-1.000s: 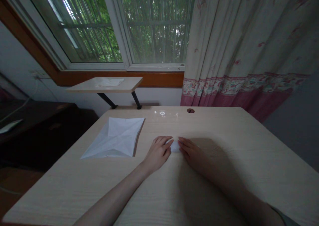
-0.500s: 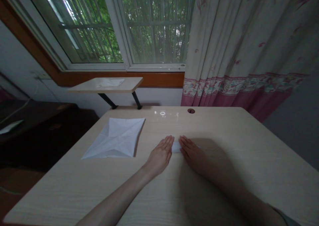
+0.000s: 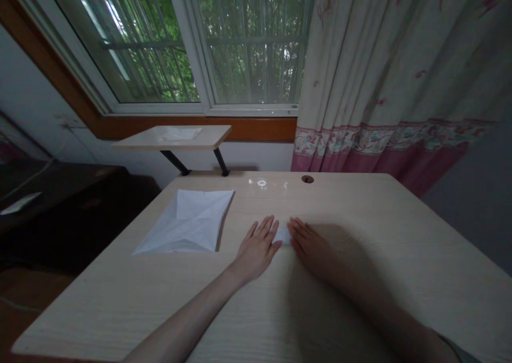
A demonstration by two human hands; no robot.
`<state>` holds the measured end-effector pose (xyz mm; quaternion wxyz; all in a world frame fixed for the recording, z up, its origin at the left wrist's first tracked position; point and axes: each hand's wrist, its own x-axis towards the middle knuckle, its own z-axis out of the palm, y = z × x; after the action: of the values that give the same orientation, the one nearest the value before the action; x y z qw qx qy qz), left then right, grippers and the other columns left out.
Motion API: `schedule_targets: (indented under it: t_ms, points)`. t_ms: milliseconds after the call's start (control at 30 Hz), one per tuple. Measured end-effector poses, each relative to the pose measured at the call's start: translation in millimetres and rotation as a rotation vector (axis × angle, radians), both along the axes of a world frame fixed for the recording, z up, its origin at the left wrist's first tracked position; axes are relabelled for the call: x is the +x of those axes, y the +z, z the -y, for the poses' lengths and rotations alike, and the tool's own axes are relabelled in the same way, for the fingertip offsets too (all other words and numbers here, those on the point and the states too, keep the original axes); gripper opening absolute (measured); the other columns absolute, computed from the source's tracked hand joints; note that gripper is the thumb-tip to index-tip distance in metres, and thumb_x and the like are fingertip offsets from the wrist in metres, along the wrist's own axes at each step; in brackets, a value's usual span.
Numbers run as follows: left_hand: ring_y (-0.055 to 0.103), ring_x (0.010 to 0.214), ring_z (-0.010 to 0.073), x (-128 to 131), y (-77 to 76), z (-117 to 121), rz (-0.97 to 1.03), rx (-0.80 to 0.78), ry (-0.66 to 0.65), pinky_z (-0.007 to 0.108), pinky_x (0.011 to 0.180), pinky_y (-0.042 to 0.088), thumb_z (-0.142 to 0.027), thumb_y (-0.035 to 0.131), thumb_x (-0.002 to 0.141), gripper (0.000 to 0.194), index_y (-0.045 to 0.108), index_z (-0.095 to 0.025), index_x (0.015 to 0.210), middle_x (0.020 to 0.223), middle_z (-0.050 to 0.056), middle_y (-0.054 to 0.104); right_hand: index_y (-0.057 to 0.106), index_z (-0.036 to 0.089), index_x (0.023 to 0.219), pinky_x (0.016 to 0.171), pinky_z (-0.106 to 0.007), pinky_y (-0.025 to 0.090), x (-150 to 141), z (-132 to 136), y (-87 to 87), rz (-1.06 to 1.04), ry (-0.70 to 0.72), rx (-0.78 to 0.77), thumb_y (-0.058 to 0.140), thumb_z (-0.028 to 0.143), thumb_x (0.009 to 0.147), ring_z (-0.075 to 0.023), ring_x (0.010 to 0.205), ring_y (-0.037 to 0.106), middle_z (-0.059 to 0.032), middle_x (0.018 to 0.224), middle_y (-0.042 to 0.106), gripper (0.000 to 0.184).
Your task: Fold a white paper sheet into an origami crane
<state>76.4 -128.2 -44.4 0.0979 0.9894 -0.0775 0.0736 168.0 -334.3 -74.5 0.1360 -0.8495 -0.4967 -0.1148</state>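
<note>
A small folded piece of white paper (image 3: 283,235) lies on the pale wooden desk (image 3: 360,277), mostly covered by my hands. My left hand (image 3: 258,245) lies flat on the desk with fingers spread, its thumb side resting on the paper's left edge. My right hand (image 3: 310,243) lies flat too, fingers stretched forward, pressing on the paper's right edge. Neither hand grips anything.
A larger creased white sheet (image 3: 188,220) lies on the desk at the left. A cable hole (image 3: 307,179) sits near the desk's far edge. Behind are a small raised shelf (image 3: 176,136), a window and a patterned curtain (image 3: 392,75). A dark cabinet (image 3: 60,203) stands at left.
My left hand has gone from curled fingers to flat and spread on the desk. My right hand has stayed flat on the paper, hardly moving.
</note>
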Motion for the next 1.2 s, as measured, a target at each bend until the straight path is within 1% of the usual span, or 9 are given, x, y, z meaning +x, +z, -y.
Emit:
schedule_targets:
  t_ms: [167,300,467,600,733,900,1067,1133,1200]
  points:
    - [0.026,0.147,0.0261,2.0,-3.9,-2.9,0.033,0.019,0.030,0.050,0.118,0.029,-0.043,0.040,0.102,0.051,0.039,-0.021,0.148,0.157,0.013,0.032,0.053,0.012,0.138,0.113,-0.048,0.039,0.2,-1.1,4.8,0.010,0.010,0.044,0.038,0.019,0.097,-0.0252,0.138,0.042,-0.0147,0.145,0.050,0.045]
    - [0.025,0.147,0.0289,2.7,-4.4,-4.0,0.051,0.012,0.061,0.055,0.117,0.027,-0.040,0.046,0.100,0.049,0.043,-0.022,0.145,0.158,0.013,0.031,0.057,0.009,0.134,0.114,-0.047,0.039,-1.4,-1.2,16.1,0.004,0.023,0.036,0.042,0.023,0.097,-0.0260,0.137,0.045,-0.0170,0.144,0.051,0.042]
    - [0.028,0.146,0.0288,1.1,-0.1,-5.5,0.096,-0.054,0.094,0.056,0.117,0.026,-0.032,0.048,0.100,0.042,0.049,-0.021,0.140,0.156,0.012,0.035,0.061,0.012,0.131,0.112,-0.046,0.040,0.6,1.2,26.4,-0.063,0.118,0.062,0.044,0.023,0.099,-0.0247,0.136,0.045,-0.0142,0.139,0.056,0.038]
    - [0.032,0.143,0.0298,0.8,3.5,-7.5,0.133,-0.115,0.099,0.056,0.117,0.026,-0.031,0.055,0.096,0.040,0.055,-0.022,0.134,0.154,0.010,0.040,0.064,0.017,0.127,0.112,-0.047,0.042,2.8,3.9,30.3,-0.091,0.168,0.094,0.045,0.022,0.099,-0.0238,0.135,0.047,-0.0106,0.135,0.061,0.034]
    - [0.039,0.137,0.0297,2.5,6.6,-9.4,0.199,-0.159,0.091,0.054,0.115,0.030,-0.030,0.061,0.092,0.041,0.056,-0.024,0.132,0.150,0.007,0.046,0.068,0.020,0.121,0.111,-0.046,0.043,2.2,5.6,33.7,-0.114,0.206,0.106,0.047,0.021,0.098,-0.0231,0.131,0.052,-0.0077,0.131,0.064,0.031]
    - [0.048,0.124,0.0281,2.4,12.4,-8.9,0.239,-0.219,0.093,0.049,0.109,0.038,-0.029,0.067,0.088,0.038,0.058,-0.023,0.125,0.136,0.008,0.056,0.073,0.025,0.113,0.107,-0.044,0.047,-1.2,5.4,36.5,-0.175,0.197,0.088,0.052,0.018,0.095,-0.0227,0.119,0.061,-0.0055,0.124,0.069,0.029]
    - [0.059,0.105,0.0235,2.1,15.5,-6.3,0.190,-0.256,0.074,0.051,0.112,0.031,-0.025,0.063,0.091,0.009,0.063,-0.023,0.100,0.104,0.003,0.067,0.076,0.021,0.104,0.102,-0.039,0.050,-5.0,3.9,36.8,-0.245,0.186,0.141,0.058,0.011,0.087,-0.0223,0.110,0.066,-0.0072,0.117,0.072,0.027]
    - [0.060,0.102,0.0218,2.7,14.8,-6.0,0.164,-0.300,0.032,0.047,0.109,0.036,-0.022,0.060,0.092,0.004,0.064,-0.022,0.094,0.100,0.002,0.067,0.076,0.022,0.103,0.102,-0.039,0.050,-5.2,4.4,35.8,-0.253,0.194,0.181,0.058,0.009,0.084,-0.0222,0.109,0.066,-0.0068,0.116,0.073,0.029]
    - [0.059,0.100,0.0211,3.3,13.6,-6.1,0.146,-0.370,-0.006,0.039,0.099,0.045,-0.021,0.057,0.094,0.006,0.063,-0.021,0.092,0.100,0.004,0.065,0.075,0.023,0.105,0.102,-0.041,0.050,-4.6,5.6,34.6,-0.257,0.212,0.223,0.057,0.008,0.082,-0.0228,0.110,0.066,-0.0065,0.117,0.072,0.033]
